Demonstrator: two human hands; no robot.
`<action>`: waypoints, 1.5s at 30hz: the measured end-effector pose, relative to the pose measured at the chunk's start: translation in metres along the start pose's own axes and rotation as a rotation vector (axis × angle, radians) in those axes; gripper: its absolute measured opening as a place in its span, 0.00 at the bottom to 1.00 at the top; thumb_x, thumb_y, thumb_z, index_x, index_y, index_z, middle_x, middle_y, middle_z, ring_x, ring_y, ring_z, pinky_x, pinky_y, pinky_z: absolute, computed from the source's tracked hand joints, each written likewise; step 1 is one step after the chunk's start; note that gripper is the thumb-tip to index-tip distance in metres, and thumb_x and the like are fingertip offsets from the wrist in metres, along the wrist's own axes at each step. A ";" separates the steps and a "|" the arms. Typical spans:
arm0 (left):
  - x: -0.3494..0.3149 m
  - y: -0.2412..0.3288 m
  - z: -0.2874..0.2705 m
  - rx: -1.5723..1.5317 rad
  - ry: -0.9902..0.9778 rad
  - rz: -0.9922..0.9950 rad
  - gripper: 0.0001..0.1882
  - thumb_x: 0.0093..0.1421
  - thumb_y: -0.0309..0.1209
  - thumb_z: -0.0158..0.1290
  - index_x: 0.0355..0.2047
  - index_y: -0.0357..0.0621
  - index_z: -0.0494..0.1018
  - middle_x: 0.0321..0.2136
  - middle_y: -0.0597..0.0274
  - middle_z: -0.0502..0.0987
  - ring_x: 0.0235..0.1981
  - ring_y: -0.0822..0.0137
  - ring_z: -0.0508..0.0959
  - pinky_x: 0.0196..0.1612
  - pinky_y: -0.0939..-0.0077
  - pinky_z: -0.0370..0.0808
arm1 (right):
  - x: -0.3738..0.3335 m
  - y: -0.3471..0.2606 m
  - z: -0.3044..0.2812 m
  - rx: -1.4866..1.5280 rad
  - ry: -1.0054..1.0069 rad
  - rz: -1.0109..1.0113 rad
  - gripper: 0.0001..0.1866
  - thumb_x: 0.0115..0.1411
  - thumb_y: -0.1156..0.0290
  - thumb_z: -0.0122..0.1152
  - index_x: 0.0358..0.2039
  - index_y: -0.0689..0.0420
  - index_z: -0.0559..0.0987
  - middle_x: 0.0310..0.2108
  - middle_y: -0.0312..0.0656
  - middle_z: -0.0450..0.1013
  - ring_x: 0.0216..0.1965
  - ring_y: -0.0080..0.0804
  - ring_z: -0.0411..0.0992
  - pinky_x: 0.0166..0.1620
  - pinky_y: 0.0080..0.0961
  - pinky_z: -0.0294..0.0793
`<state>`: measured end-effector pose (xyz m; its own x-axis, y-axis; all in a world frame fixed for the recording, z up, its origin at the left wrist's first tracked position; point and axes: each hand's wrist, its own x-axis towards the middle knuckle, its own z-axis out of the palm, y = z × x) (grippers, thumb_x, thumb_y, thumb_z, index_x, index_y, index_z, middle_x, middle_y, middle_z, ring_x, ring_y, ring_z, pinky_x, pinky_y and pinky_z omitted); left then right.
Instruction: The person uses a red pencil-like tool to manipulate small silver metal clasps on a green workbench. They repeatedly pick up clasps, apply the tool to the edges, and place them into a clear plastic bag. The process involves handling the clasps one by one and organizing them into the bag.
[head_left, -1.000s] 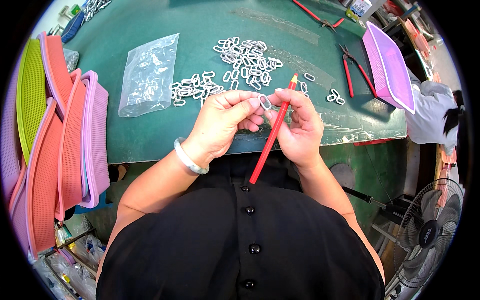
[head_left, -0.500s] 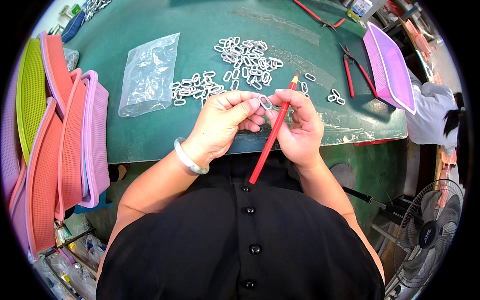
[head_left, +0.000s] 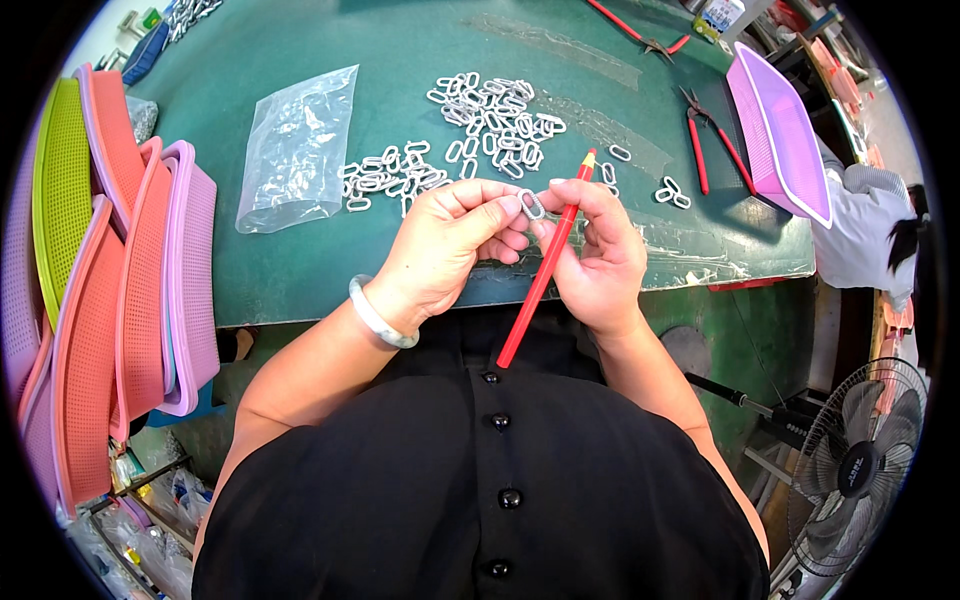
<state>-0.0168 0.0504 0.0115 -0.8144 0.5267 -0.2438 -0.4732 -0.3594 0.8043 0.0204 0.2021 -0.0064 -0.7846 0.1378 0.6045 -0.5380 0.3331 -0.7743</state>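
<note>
Between the thumb and finger of my left hand (head_left: 455,235) is a silver oval link (head_left: 531,205), held just above the table's near edge. My right hand (head_left: 600,250) grips a red pencil (head_left: 540,275), its tip pointing away from me and its blunt end toward my shirt. The right fingertips also come up to the link's right side; whether they press on it I cannot tell. Beyond my hands lie a large pile of similar links (head_left: 495,120) and a smaller pile (head_left: 390,170) to its left. Several loose links (head_left: 672,193) lie to the right.
A clear plastic bag (head_left: 297,150) lies left of the piles on the green table (head_left: 400,40). Red-handled pliers (head_left: 705,125) and a purple basket (head_left: 785,130) are at right, more pliers (head_left: 655,45) farther back. Stacked plastic baskets (head_left: 190,280) stand left; a fan (head_left: 855,468) stands lower right.
</note>
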 end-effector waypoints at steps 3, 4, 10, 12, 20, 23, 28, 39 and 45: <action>0.001 -0.001 0.000 0.014 -0.008 0.005 0.07 0.58 0.27 0.47 0.34 0.38 0.72 0.23 0.64 0.75 0.23 0.76 0.74 0.27 0.86 0.72 | -0.001 0.000 0.000 -0.015 -0.006 -0.002 0.18 0.40 0.86 0.60 0.34 0.60 0.72 0.28 0.40 0.70 0.29 0.31 0.69 0.33 0.22 0.69; 0.001 -0.001 0.000 0.017 -0.008 0.005 0.07 0.58 0.27 0.47 0.34 0.38 0.72 0.23 0.64 0.75 0.23 0.76 0.74 0.26 0.87 0.72 | -0.001 0.001 0.000 -0.018 -0.009 -0.003 0.18 0.40 0.86 0.60 0.34 0.60 0.72 0.28 0.40 0.70 0.29 0.31 0.69 0.33 0.22 0.69; 0.001 -0.003 -0.001 0.021 0.000 0.001 0.06 0.58 0.27 0.47 0.33 0.39 0.72 0.22 0.65 0.74 0.22 0.77 0.73 0.25 0.87 0.71 | 0.001 -0.001 -0.001 -0.059 -0.024 -0.044 0.17 0.39 0.86 0.60 0.33 0.59 0.72 0.28 0.41 0.70 0.28 0.33 0.68 0.32 0.23 0.68; 0.002 -0.003 -0.001 0.015 0.009 -0.008 0.06 0.57 0.27 0.47 0.33 0.39 0.72 0.22 0.65 0.74 0.22 0.77 0.73 0.25 0.87 0.71 | 0.001 -0.001 -0.001 -0.067 -0.024 -0.050 0.17 0.39 0.86 0.60 0.33 0.59 0.72 0.27 0.41 0.70 0.28 0.33 0.68 0.31 0.23 0.68; 0.002 -0.003 0.000 0.067 0.016 0.006 0.06 0.57 0.27 0.48 0.33 0.39 0.72 0.23 0.65 0.74 0.22 0.78 0.73 0.25 0.87 0.70 | 0.001 0.000 -0.001 -0.071 -0.029 -0.053 0.18 0.39 0.86 0.60 0.33 0.59 0.71 0.28 0.41 0.70 0.28 0.33 0.68 0.31 0.23 0.68; 0.002 -0.003 -0.002 0.078 0.014 -0.006 0.06 0.57 0.27 0.48 0.33 0.39 0.72 0.22 0.66 0.74 0.22 0.78 0.73 0.25 0.88 0.70 | 0.000 0.001 -0.002 -0.040 -0.040 -0.036 0.18 0.40 0.86 0.59 0.35 0.59 0.72 0.28 0.41 0.70 0.29 0.33 0.69 0.33 0.22 0.68; 0.001 -0.001 -0.001 0.119 0.035 -0.039 0.06 0.56 0.28 0.50 0.32 0.40 0.73 0.22 0.67 0.74 0.21 0.79 0.72 0.25 0.88 0.69 | -0.002 0.000 -0.009 0.067 -0.026 0.104 0.17 0.48 0.85 0.54 0.41 0.61 0.72 0.30 0.39 0.70 0.31 0.26 0.69 0.37 0.19 0.67; 0.000 -0.001 0.002 0.171 0.043 -0.066 0.06 0.55 0.29 0.50 0.31 0.41 0.73 0.21 0.68 0.74 0.20 0.79 0.71 0.25 0.89 0.67 | -0.002 0.007 -0.022 0.582 -0.037 0.312 0.12 0.58 0.73 0.48 0.41 0.67 0.71 0.37 0.46 0.70 0.39 0.30 0.71 0.44 0.24 0.70; 0.000 -0.002 0.000 0.191 0.032 -0.057 0.06 0.55 0.28 0.51 0.32 0.41 0.73 0.21 0.68 0.74 0.20 0.80 0.71 0.24 0.89 0.67 | -0.003 0.008 -0.021 0.624 -0.047 0.330 0.09 0.56 0.76 0.49 0.37 0.66 0.72 0.35 0.43 0.71 0.37 0.26 0.70 0.42 0.21 0.68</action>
<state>-0.0156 0.0513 0.0102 -0.8001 0.5158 -0.3062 -0.4487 -0.1758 0.8762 0.0252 0.2238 -0.0105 -0.9419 0.0948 0.3223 -0.3355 -0.3180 -0.8867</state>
